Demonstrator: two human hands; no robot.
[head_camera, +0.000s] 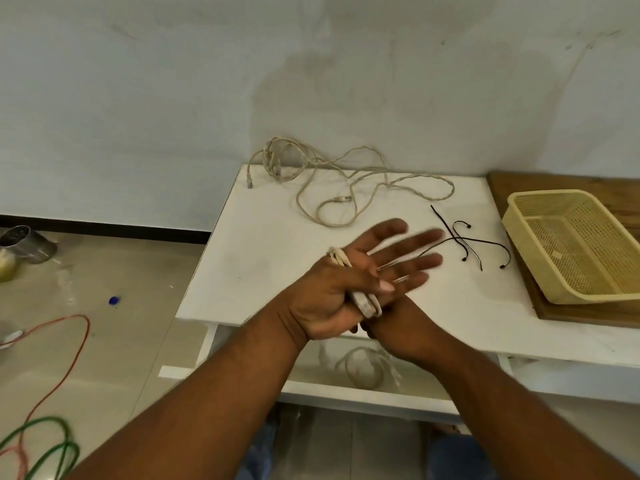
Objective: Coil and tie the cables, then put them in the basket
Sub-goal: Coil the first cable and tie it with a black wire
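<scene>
A grey cable (367,305) is wound round my left hand (332,292), which is held palm up over the white table's (270,244) front edge with straight fingers and the thumb laid across the cable. My right hand (403,329) sits just beneath it, fingers mostly hidden behind the left hand, at the coil. A blurred loop of this cable (363,368) hangs below the table edge. Another grey cable (346,188) lies tangled at the table's back. Several black ties (467,245) lie right of my fingers. The yellow basket (588,296) is empty at right.
The basket rests on a wooden board (606,188) at the table's right end. A wall runs behind the table. On the floor at left lie a red cable (74,344), a green cable (52,445), a metal can (24,242) and a small blue cap (113,300).
</scene>
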